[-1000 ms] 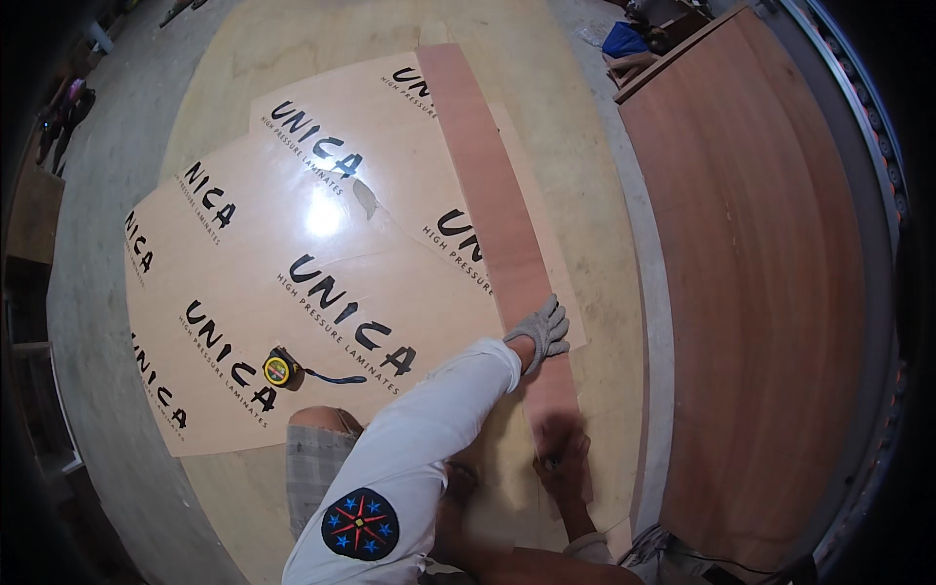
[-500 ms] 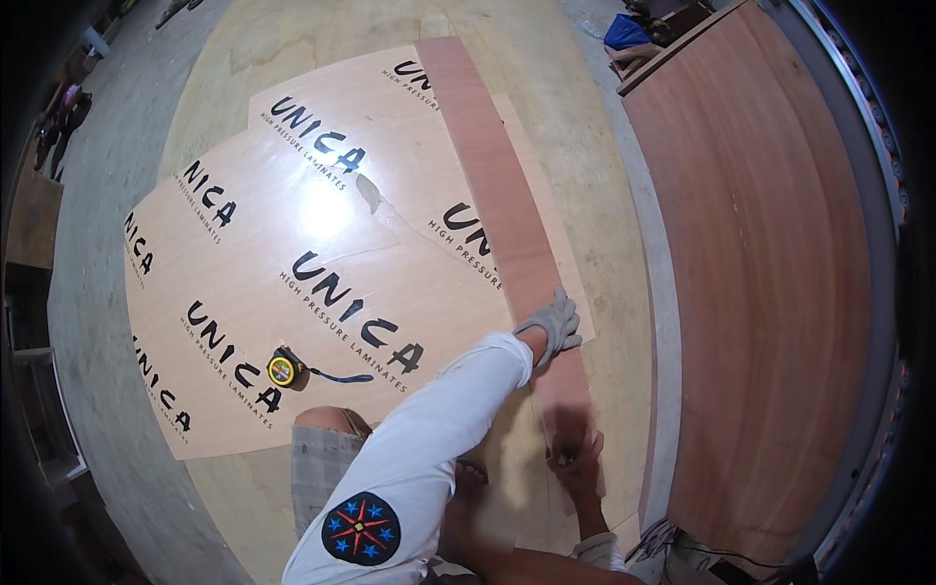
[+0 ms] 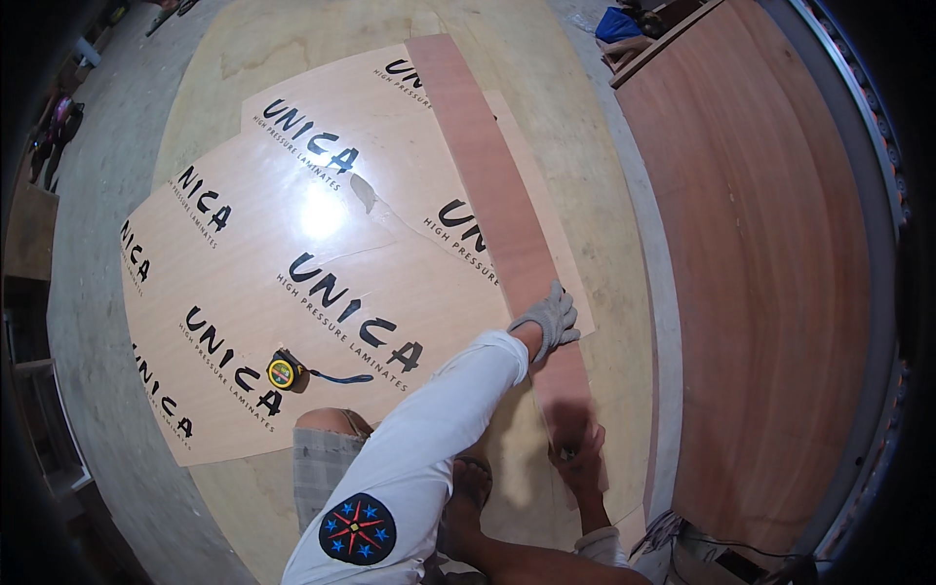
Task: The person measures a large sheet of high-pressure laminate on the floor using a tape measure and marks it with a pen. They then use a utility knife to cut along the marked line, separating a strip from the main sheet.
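A long reddish-brown wooden strip (image 3: 487,175) lies across a pale laminate sheet (image 3: 244,244) printed with dark lettering. My left hand (image 3: 549,317), in a grey glove, lies over the strip near the sheet's right edge, fingers stretched out and slightly spread. Closer to me, my bare right hand (image 3: 582,460) is at the strip's near end, its fingers curled around something small and dark that I cannot make out. On the sheet, left of my left arm, rests a yellow and black tape measure (image 3: 284,370) with a dark blue cord.
Beneath the sheet is a large plywood board (image 3: 614,292). To the right stands a broad reddish-brown panel (image 3: 760,292), with cables (image 3: 741,551) by its near end. A blue item (image 3: 617,24) lies beyond it. Grey floor (image 3: 97,244) runs along the left; my foot (image 3: 472,483) rests near the strip.
The view has shifted slightly, and more of my foot shows between my arms. Both hands keep nearly the same places on the strip. The tape measure has not moved on the sheet.
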Available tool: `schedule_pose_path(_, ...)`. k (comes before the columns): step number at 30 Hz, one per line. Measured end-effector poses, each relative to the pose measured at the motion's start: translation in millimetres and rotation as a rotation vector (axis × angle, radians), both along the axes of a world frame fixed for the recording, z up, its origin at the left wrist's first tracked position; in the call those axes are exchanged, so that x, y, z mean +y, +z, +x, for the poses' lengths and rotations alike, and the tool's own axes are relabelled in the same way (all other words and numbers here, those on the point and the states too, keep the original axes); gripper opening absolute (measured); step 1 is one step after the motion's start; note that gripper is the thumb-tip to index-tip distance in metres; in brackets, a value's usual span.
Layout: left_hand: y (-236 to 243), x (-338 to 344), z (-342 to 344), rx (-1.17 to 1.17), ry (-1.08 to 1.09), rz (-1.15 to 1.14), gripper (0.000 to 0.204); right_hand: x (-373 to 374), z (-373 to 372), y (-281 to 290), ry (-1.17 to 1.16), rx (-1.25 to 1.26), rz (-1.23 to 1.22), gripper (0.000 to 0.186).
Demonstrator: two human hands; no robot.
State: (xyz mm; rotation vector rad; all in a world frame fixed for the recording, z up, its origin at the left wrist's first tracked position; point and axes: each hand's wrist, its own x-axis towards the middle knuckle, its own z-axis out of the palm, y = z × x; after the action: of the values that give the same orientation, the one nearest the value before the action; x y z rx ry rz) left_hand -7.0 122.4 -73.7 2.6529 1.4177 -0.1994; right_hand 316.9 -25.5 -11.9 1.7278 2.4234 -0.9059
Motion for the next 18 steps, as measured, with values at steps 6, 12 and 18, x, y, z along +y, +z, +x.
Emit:
schedule_pose_path(6, 4, -16, -18, -0.221, 0.061, 0.204, 0.046, 4, -5, 2, 0.077, 0.017, 0.023, 0.112)
schedule_pose_path(12, 25, -156, -76, -0.413, 0.918, 0.060, 0.066, 0, 0, -1, 0.092, -0.043, 0.094, 0.119)
schedule_pose_path(18, 10, -261, -90, -0.252, 1.012, -0.002, 0.073, 11, 6, -4, 0.021, -0.062, -0.015, 0.125)
